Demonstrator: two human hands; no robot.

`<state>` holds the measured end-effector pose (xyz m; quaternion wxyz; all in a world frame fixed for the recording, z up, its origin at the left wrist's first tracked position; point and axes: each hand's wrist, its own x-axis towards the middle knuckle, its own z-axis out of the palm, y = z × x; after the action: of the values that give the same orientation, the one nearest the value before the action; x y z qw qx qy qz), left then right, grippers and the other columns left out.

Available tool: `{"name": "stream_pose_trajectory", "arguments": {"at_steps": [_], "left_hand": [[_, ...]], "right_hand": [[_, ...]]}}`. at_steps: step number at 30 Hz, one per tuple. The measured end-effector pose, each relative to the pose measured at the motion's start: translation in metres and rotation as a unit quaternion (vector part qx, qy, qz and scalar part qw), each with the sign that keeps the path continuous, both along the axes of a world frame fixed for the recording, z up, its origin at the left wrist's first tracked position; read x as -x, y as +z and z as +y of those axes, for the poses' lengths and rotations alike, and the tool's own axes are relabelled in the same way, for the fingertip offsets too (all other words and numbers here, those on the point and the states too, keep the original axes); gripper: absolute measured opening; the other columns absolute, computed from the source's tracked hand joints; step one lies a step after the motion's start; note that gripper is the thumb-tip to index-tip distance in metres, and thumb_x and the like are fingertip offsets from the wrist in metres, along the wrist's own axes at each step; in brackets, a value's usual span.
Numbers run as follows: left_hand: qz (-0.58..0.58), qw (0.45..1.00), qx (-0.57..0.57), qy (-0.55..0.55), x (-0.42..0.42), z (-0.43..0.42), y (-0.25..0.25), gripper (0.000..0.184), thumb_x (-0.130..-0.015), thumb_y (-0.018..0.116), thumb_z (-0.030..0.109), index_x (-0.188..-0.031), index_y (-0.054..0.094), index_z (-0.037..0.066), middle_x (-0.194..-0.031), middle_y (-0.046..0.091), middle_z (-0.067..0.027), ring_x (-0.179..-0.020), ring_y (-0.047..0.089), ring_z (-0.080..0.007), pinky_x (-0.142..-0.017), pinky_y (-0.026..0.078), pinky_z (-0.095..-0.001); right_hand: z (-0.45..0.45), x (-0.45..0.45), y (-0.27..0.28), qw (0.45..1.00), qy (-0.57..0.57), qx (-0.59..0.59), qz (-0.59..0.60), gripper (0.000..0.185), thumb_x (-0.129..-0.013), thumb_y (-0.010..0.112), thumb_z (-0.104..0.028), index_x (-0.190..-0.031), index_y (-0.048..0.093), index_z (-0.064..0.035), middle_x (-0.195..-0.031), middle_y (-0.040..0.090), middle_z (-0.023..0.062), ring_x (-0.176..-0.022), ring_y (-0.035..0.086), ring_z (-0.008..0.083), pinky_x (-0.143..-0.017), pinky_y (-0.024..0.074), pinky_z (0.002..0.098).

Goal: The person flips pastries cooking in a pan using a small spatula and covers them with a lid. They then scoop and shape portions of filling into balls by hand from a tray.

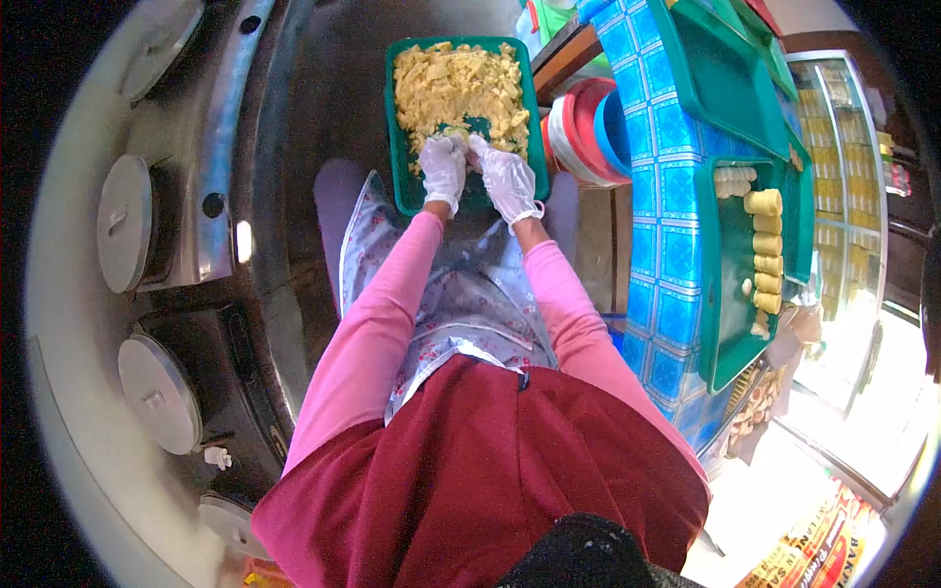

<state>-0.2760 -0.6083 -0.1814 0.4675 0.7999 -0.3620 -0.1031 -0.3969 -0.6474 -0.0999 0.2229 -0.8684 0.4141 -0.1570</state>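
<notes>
A deep green tray (394, 147) holds a heap of yellow, crumbly food chunks (461, 83), with part of its green bottom bare near the front. Over that front part, my left hand (443, 169) and my right hand (506, 179) come together, both in thin translucent gloves. The fingers of both are bent and pinched close to each other. Between the fingertips shows a small pale yellowish piece (457, 132), partly hidden by the gloves. The tray lies in front of my lap, between my knees.
At right, a table with a blue checked cloth (657, 230) bears a green tray (723, 338) with a row of yellow rolled pieces (767, 245) and small pale lumps. Red and blue basins (588, 127) stand beside it. Lidded pots (127, 223) line the left side.
</notes>
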Motion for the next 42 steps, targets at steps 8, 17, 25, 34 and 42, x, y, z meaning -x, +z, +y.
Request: {"name": "stream_pose_trajectory", "arguments": {"at_steps": [8, 17, 25, 34, 42], "left_hand": [[0.102, 0.987, -0.113, 0.046, -0.022, -0.024, 0.002, 0.018, -0.072, 0.074, 0.020, -0.074, 0.069, 0.002, -0.076, 0.068, -0.0218, -0.077, 0.068, -0.0383, -0.071, 0.053, -0.0441], [0.219, 0.974, -0.041, 0.048, -0.015, -0.003, -0.001, 0.019, -0.072, 0.075, 0.007, -0.087, 0.065, 0.002, -0.082, 0.068, -0.0132, -0.078, 0.066, -0.0249, -0.071, 0.051, -0.0350], [0.422, 0.897, 0.122, 0.045, -0.015, -0.005, -0.016, 0.032, -0.069, 0.068, -0.009, -0.095, 0.057, 0.006, -0.084, 0.061, -0.0046, -0.075, 0.062, -0.0186, -0.067, 0.053, -0.0315], [0.476, 0.869, 0.138, 0.006, -0.017, 0.001, 0.011, 0.049, -0.069, 0.069, -0.014, -0.112, 0.050, -0.002, -0.106, 0.063, -0.0122, -0.082, 0.065, -0.0211, -0.071, 0.057, -0.0332], [0.455, 0.880, 0.138, 0.019, -0.018, -0.003, -0.007, 0.055, -0.069, 0.078, -0.008, -0.116, 0.053, 0.000, -0.110, 0.063, -0.0106, -0.095, 0.063, -0.0203, -0.078, 0.055, -0.0324]], "right_hand": [[-0.019, -0.005, 0.009, 0.996, -0.001, 0.006, -0.087, 0.035, -0.096, 0.055, -0.037, -0.114, 0.071, -0.0108, -0.100, 0.070, 0.0165, -0.089, 0.069, 0.0336, -0.073, 0.0529, 0.0409], [-0.019, -0.040, -0.019, 1.000, 0.009, -0.024, -0.013, 0.037, -0.100, 0.042, -0.038, -0.121, 0.066, -0.0180, -0.096, 0.068, 0.0222, -0.090, 0.065, 0.0429, -0.076, 0.0489, 0.0514], [-0.031, -0.015, 0.021, 0.990, 0.095, -0.020, 0.104, 0.034, -0.098, 0.046, -0.040, -0.099, 0.067, -0.0136, -0.089, 0.069, 0.0203, -0.083, 0.067, 0.0401, -0.069, 0.0499, 0.0528], [-0.028, -0.042, -0.021, 0.993, 0.101, 0.009, 0.062, 0.036, -0.100, 0.041, -0.034, -0.124, 0.060, -0.0159, -0.101, 0.069, 0.0188, -0.091, 0.066, 0.0396, -0.075, 0.0507, 0.0501], [-0.025, -0.020, -0.007, 0.991, 0.088, -0.003, 0.098, 0.043, -0.100, 0.041, -0.048, -0.118, 0.066, -0.0172, -0.096, 0.068, 0.0222, -0.091, 0.065, 0.0431, -0.075, 0.0495, 0.0509]]}}
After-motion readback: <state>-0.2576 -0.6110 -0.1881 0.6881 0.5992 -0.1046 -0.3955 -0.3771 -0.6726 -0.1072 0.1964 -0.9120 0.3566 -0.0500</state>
